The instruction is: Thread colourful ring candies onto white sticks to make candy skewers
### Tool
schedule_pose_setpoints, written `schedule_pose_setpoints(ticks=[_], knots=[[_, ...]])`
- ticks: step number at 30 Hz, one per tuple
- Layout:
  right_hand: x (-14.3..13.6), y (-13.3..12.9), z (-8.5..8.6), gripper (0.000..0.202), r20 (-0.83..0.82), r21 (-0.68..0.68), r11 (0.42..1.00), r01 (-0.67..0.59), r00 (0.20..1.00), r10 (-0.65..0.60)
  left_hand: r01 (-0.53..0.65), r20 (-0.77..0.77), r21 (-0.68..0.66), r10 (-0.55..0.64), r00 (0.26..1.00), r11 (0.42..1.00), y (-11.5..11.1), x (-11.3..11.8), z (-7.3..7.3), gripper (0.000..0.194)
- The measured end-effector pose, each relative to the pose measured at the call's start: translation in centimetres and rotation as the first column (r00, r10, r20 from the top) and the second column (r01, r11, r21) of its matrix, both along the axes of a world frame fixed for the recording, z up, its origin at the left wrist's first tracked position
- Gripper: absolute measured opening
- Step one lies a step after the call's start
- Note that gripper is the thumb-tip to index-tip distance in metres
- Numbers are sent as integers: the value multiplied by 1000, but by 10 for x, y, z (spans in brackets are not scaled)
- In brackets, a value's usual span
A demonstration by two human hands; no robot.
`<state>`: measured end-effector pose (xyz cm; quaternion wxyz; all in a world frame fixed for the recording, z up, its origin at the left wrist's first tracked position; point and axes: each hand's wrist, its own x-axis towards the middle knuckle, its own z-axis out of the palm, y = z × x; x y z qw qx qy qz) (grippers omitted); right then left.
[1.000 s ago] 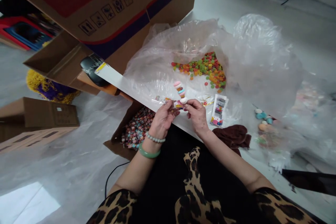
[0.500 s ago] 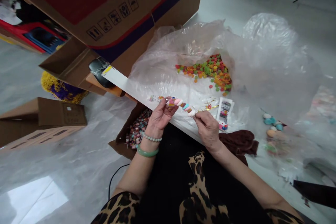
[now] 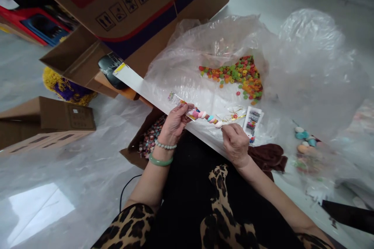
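Note:
A candy skewer [image 3: 210, 118] of pink, white, blue and brown pieces stretches between my two hands above the table edge. My left hand [image 3: 174, 123] is closed around its left end, where a clear printed wrapper [image 3: 174, 99] sticks out beyond the fingers. My right hand [image 3: 236, 144] pinches the other end, just past the last white piece; the fingertips hide the exact grip. Gold twist ties [image 3: 239, 118] and small printed packets [image 3: 252, 120] lie just beyond my right hand. Farther back, a heap of colourful gummy rings [image 3: 251, 81] rests on plastic sheeting [image 3: 181, 70].
A large carton [image 3: 201, 11] stands at the back left. Below the table edge, an open box [image 3: 133, 155] holds many small colourful pieces. A brown cloth [image 3: 267, 156] lies by my right wrist. Bagged larger candies [image 3: 305, 136] sit at the right.
The view has shifted slightly. My right hand has moved a little outward to the right at the skewer's end, and more of the wrapper shows past my left hand.

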<state>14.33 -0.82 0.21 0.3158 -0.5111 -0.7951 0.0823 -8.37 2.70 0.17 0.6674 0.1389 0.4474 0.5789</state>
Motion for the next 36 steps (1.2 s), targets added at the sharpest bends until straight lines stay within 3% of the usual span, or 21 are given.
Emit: schedule_pose_setpoints(ticks=[5, 10, 13, 16, 18, 20, 22, 23, 24, 25, 26, 28, 30, 31, 33, 36], knots=[[-3, 1, -2, 25, 77, 37, 999, 16, 997, -19, 18, 28, -67, -17, 999, 998, -5, 10, -2, 26], [-8, -5, -5, 25, 166, 48, 998, -51, 985, 42, -119, 134, -53, 125, 983, 991, -3, 21, -12, 22], [-9, -6, -10, 25, 79, -41, 996, -77, 994, 80, -141, 148, -32, 144, 978, 990, -1, 21, -14, 22], [-12, -2, -11, 19, -169, -261, 962, -85, 985, 41, -76, 103, 24, 73, 992, 997, -1, 21, -11, 23], [-14, 3, -10, 12, -369, -508, 853, -123, 926, -86, -6, 58, 42, 3, 998, 999, -3, 21, -9, 24], [-17, 7, -9, 10, -497, -747, 624, -230, 817, -293, 43, 41, 37, -44, 998, 998, -4, 20, -8, 26], [-19, 10, -8, 16, -503, -859, 373, -350, 714, -487, 63, 65, 11, -63, 996, 998, -5, 19, -9, 29], [-20, 11, -9, 19, -487, -873, 301, -383, 680, -548, 65, 87, -6, -65, 994, 998, -5, 18, -10, 31], [-20, 11, -9, 21, -475, -879, 276, -388, 663, -579, 65, 110, -23, -62, 992, 998, -5, 18, -11, 34], [-20, 12, -9, 20, -469, -883, 291, -368, 668, -578, 61, 129, -37, -56, 990, 997, -6, 18, -11, 36], [-20, 12, -9, 17, -470, -881, 348, -322, 691, -549, 56, 138, -45, -49, 989, 997, -6, 18, -11, 37], [-20, 11, -9, 11, -459, -813, 553, -182, 785, -417, 45, 126, -43, -39, 991, 998, -6, 21, -11, 36], [-22, 9, -7, 10, -378, -614, 786, -64, 899, -223, 37, 98, -31, -34, 995, 999, -7, 26, -10, 38], [-24, 7, -6, 13, -307, -485, 874, -43, 944, -123, 26, 86, -24, -24, 996, 999, -6, 30, -10, 39], [-27, 2, -6, 21, -137, -270, 959, -82, 989, 46, -6, 71, -15, 7, 997, 1000, -6, 36, -10, 39], [-29, -3, -10, 25, 34, -144, 979, -147, 987, 154, -36, 83, -43, 40, 996, 998, -4, 39, -11, 33]])
